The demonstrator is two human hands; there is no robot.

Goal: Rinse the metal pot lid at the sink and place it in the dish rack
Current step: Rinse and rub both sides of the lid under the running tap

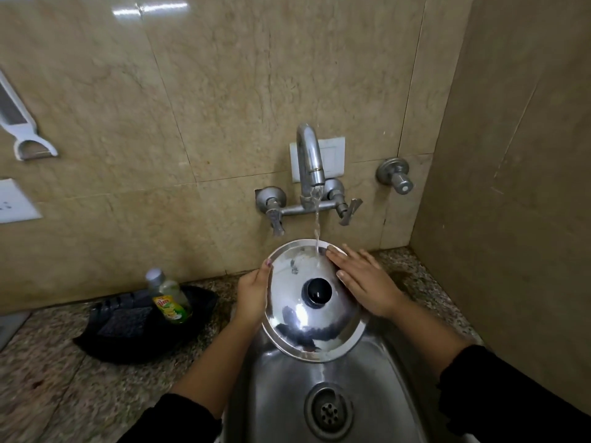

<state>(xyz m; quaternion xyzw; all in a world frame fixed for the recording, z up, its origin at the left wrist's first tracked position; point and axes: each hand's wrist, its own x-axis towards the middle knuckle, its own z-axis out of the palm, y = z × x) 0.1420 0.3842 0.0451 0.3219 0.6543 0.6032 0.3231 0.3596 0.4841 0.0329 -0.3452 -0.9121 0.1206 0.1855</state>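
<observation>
We see the left hand [252,297] gripping the lid [311,302] at its left rim, fingers curled around the edge with one fingertip showing at the upper left of the rim. The right hand [363,282] lies flat and open on the lid's upper right surface, fingers extended and pressed against the metal, closed around nothing. The lid is held above the sink [323,394], domed side facing us, tilted so that its far edge sits higher than its near edge. A black knob [317,291] stands at the lid's centre. Water [316,225] falls from the tap [309,161] and strikes the lid near its far edge, just beside the right hand's fingertips; a thin film runs off the near rim. The tap is wall-mounted, with a lever handle on each side below the spout. A separate valve [396,175] sits on the wall to the right of the tap. The sink drain [328,410] is visible below the lid. Both forearms carry dark sleeves pushed back from the wrists. On the speckled counter [48,378] to the left of the sink rests a black tray [140,327], holding a bottle [169,298] with a yellow-green label and a dark scrub pad [126,321]. The dish rack is not visible to us.
</observation>
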